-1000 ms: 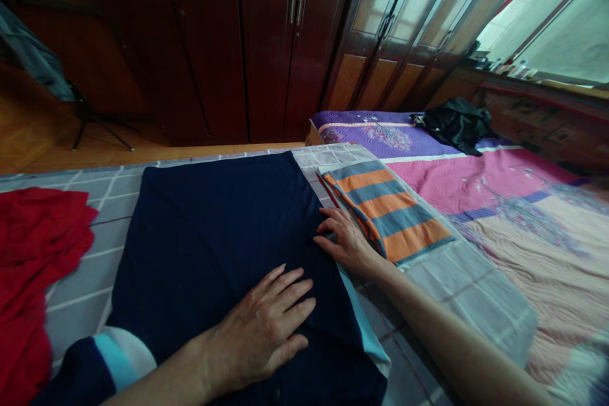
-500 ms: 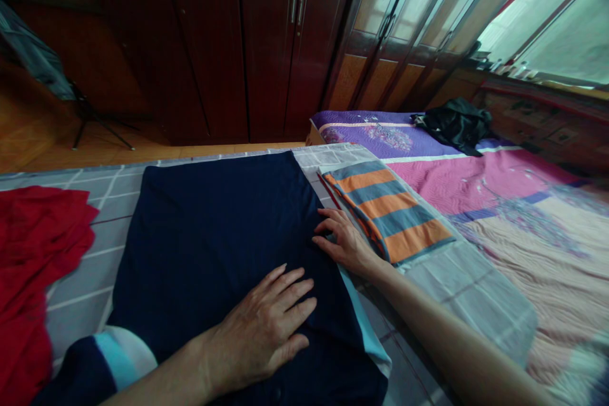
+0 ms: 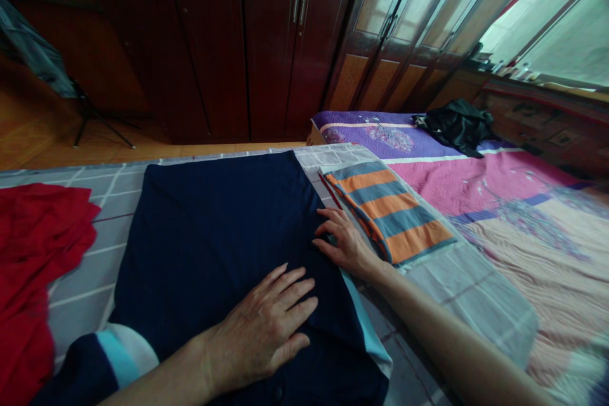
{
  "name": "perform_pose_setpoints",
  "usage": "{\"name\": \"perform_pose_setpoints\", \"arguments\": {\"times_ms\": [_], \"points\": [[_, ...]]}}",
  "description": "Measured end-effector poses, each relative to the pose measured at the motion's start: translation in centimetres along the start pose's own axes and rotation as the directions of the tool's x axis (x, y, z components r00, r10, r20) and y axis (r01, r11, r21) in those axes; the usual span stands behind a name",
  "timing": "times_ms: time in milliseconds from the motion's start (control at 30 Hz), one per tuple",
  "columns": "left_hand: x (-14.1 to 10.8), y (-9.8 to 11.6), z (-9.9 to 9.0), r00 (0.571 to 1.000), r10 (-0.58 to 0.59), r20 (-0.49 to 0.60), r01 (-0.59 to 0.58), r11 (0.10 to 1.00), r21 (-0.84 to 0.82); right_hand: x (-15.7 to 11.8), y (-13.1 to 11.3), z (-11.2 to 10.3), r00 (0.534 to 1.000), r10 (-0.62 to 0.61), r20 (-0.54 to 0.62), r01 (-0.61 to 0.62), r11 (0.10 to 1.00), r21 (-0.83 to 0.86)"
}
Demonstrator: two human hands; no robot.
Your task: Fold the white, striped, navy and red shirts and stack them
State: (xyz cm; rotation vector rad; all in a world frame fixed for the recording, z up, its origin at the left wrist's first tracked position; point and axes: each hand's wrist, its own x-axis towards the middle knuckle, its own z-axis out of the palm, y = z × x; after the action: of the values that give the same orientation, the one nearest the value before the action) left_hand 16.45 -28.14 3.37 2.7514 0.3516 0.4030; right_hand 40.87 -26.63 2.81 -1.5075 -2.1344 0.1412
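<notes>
A navy shirt [image 3: 204,222] lies spread before me, with light blue and white bands on its sleeve [image 3: 126,352] at lower left and a button near the bottom edge. My left hand [image 3: 271,320] rests flat on the shirt, palm down and fingers spread. At the shirt's right edge is my right hand [image 3: 345,244], its fingers slightly bent and apart, touching the cloth. Below that hand, a light blue strip shows along the edge. Just right of it lies a folded orange and grey striped garment [image 3: 390,209].
A crumpled red cloth [image 3: 42,254] lies at the left on the grey checked cover [image 3: 114,193]. Beyond it stand dark wardrobes [image 3: 209,44] and a tripod stand [image 3: 88,117]. A bed with a purple and pink quilt [image 3: 438,181] adjoins at right, with a black garment [image 3: 457,127] on it.
</notes>
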Motion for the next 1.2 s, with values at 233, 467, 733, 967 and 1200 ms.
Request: {"name": "perform_pose_setpoints", "arguments": {"times_ms": [233,467,733,967,1200], "points": [[0.0,0.0,0.1,1.000,-0.001,0.006,0.001,1.000,0.009,0.6,0.2,0.6,0.995,0.050,-0.084,-0.054,0.998,-0.041],[0.0,0.1,0.1,1.000,-0.012,0.013,0.012,1.000,0.020,0.6,0.1,0.6,0.985,0.132,-0.107,-0.144,0.983,-0.110],[-0.2,0.0,0.8,0.998,-0.017,-0.060,0.019,1.000,0.024,0.0,-0.6,-1.8,0.993,0.060,-0.098,-0.076,0.984,-0.160],[-0.3,-0.1,0.5,0.996,-0.001,-0.088,0.003,1.000,0.031,-6.7,-5.9,-5.1,0.987,-0.045,0.156,0.067,0.988,-0.137],[-0.3,0.0,0.5,0.997,-0.015,-0.077,0.017,0.999,0.027,-14.4,-7.2,-3.9,0.990,-0.041,0.134,0.073,0.966,-0.246]]}}
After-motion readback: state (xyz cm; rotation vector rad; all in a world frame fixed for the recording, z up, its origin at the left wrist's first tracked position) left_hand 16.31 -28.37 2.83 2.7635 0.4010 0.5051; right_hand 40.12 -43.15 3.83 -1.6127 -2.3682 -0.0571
